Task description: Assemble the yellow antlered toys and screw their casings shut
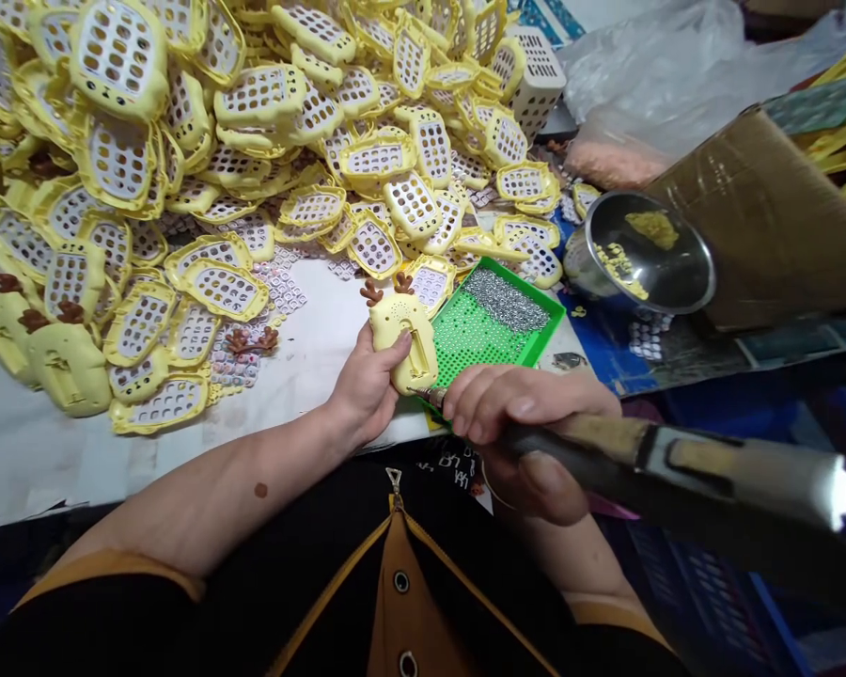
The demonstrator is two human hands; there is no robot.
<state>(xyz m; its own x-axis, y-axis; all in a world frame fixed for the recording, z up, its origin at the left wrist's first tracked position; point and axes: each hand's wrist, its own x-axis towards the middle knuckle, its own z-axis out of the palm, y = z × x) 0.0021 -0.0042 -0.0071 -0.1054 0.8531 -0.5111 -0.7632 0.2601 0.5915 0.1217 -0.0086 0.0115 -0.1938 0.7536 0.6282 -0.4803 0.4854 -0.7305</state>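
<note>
Across the back of the white desk [317, 329], yellow casings [226, 288] are heaped, so I work at its front edge. My left hand [368, 381] is closed round the antlered yellow toy [421, 329] there, thumb over its recessed side, seemingly to brace it against the driver [610, 451] that my right hand [511, 400] grips, its tip at the toy's lower end; the green tray [455, 343] of small metal pieces [508, 299] sits just beyond, probably for easy reach.

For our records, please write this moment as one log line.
left hand: holds yellow casing; right hand: grips screwdriver, tip at casing; green tray: metal pieces
</note>
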